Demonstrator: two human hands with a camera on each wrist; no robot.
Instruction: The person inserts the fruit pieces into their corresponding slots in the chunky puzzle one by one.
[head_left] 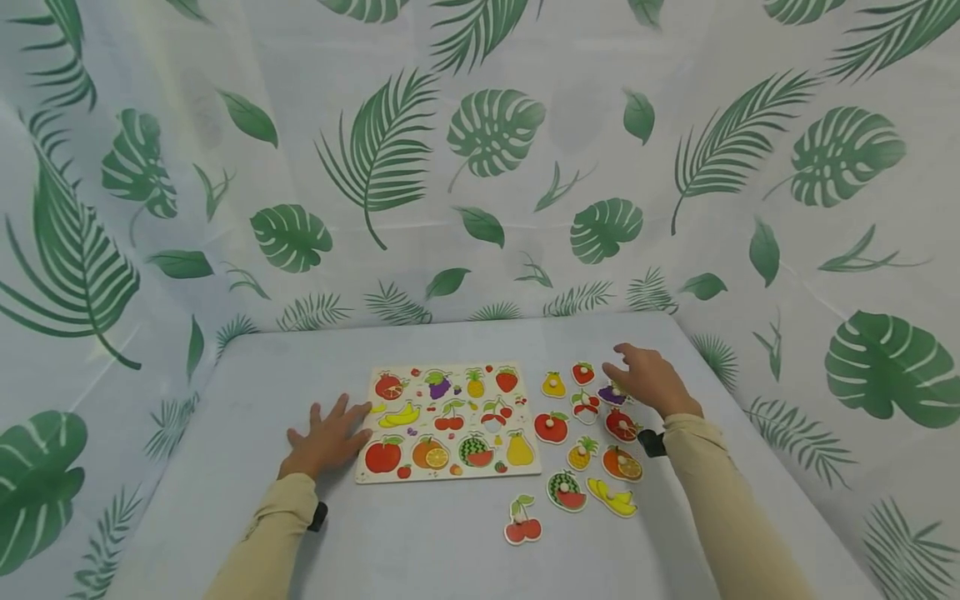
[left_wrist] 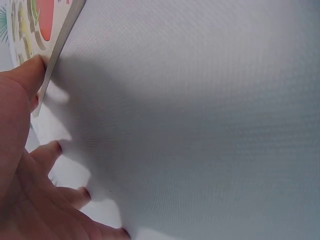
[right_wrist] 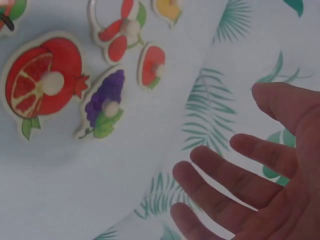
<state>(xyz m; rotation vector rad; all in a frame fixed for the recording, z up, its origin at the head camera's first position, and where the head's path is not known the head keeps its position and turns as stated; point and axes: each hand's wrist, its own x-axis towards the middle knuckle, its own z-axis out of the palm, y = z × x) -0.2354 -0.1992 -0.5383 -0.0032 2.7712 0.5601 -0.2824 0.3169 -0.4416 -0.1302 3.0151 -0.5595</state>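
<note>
A fruit puzzle board [head_left: 431, 477] lies on the white table. My left hand [head_left: 326, 437] rests at its left edge with fingers spread; in the left wrist view the thumb [left_wrist: 30, 75] touches the board's side, and the other fingertips are on the table. Over the loose pieces at the right, my right hand [head_left: 654, 379] hovers with loosely bent fingers and holds nothing. Nearest to it in the head view is the grape piece [head_left: 611, 396], partly covered by the hand. The pomegranate piece [right_wrist: 45, 75] lies beside the grapes [right_wrist: 105, 102] in the right wrist view.
Several knobbed fruit pieces lie right of the board, among them a pear [head_left: 553, 384], an apple [head_left: 551, 427], an orange [head_left: 622, 464] and bananas [head_left: 611, 497]. The cherry piece [head_left: 522, 525] is closest to the front. A leaf-patterned curtain [head_left: 525, 200] surrounds the table.
</note>
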